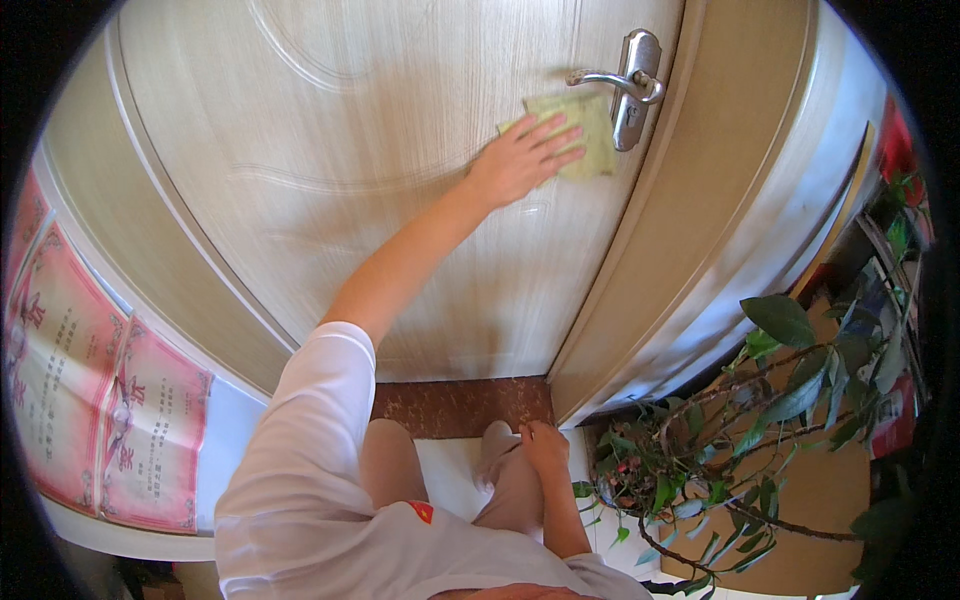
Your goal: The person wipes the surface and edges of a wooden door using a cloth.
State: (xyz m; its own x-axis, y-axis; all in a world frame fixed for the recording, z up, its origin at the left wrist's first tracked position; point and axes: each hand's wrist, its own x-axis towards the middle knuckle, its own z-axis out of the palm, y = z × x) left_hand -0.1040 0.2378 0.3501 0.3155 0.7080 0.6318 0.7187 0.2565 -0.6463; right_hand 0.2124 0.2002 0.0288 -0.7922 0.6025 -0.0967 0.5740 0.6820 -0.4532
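Observation:
My left hand [517, 165] presses a yellow-green cloth [589, 139] flat against a pale wood-grain door [420, 247]. Its fingers are spread over the cloth, blurred a little. Just right of the cloth is a metal door handle [600, 77] on a long lock plate [628, 127] with a keyhole; the cloth's upper right edge comes close to both. Down by my right knee, my right hand [546, 448] hangs with its fingers bent against the trouser leg [517, 491]. Whether it grips the fabric cannot be made out.
A wooden door frame [720, 150] borders the door, with a brown marbled threshold [465, 405] below. A leafy potted plant [667, 465] spreads at the lower right beside a tan board or panel [817, 510]. Pink-bordered paper certificates [67, 360] bearing writing hang on the left wall.

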